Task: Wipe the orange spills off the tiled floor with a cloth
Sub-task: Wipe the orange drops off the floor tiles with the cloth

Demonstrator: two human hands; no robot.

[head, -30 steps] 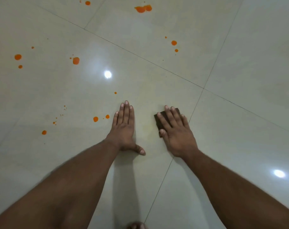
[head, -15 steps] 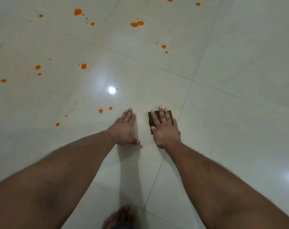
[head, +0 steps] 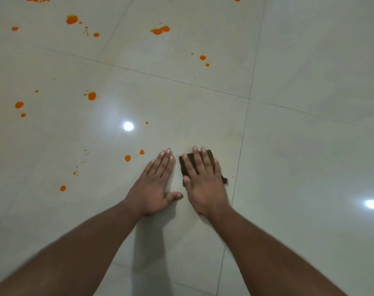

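A small dark brown folded cloth (head: 184, 165) lies on the pale glossy tiled floor (head: 299, 167). My right hand (head: 203, 180) presses flat on it with straight fingers, covering most of it. My left hand (head: 155, 184) rests flat on the bare tile just left of the cloth, thumb spread toward my right hand. Orange spills dot the floor: two drops (head: 127, 158) just left of my left hand, a drop (head: 92, 96) farther up, a larger splash (head: 160, 30) at the top middle, and several more on the left.
Dark grout lines (head: 241, 144) cross the floor just right of the cloth. Two bright lamp reflections (head: 128, 126) shine on the tiles. The tiles to the right show no orange marks.
My right hand has slid the cloth slightly left, closer to my left hand. The view has shifted, and the foot seen at the bottom edge is out of view.
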